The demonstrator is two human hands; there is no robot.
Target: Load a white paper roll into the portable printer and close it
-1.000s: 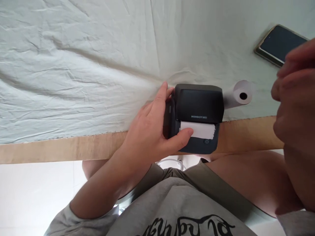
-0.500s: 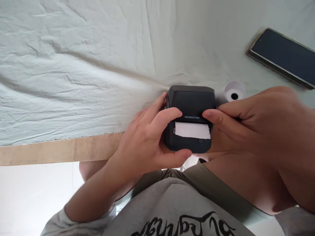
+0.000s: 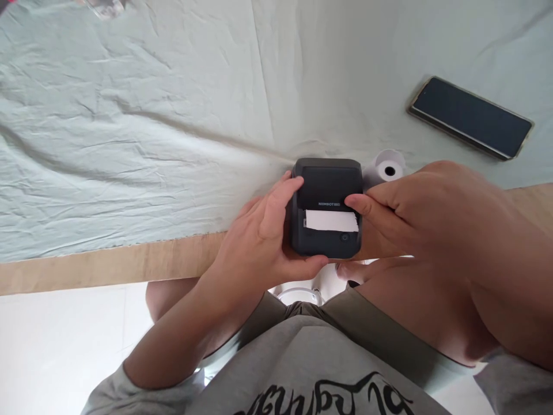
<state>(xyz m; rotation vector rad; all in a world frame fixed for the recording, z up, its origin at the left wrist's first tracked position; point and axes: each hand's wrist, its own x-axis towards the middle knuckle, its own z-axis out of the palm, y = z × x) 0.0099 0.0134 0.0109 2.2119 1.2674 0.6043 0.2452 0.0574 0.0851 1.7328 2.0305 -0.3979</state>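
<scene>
A dark label printer [image 3: 330,178] with NIIMBOT lettering sits at the table's front edge between my hands. A strip of white paper [image 3: 330,221] sticks out of its slot, above a round power button. My left hand [image 3: 268,236] grips the printer's left side, thumb along the front edge and a finger on the top left. At the right side, my right hand [image 3: 401,207] holds the printer with its thumb on the lid's lower right corner; its other fingers are curled and partly hidden. Just behind that hand stands a white paper roll [image 3: 389,164] with a dark core.
A phone [image 3: 470,117] with a dark screen lies on the pale wrinkled cloth [image 3: 173,86] at the right. The wooden table edge [image 3: 108,262] runs along the front. Something blurred and shiny [image 3: 106,7] shows at the top left.
My left index finger has shifted from near the lettering to the lid's upper left edge. The camera view has moved, so the phone and roll appear further left.
</scene>
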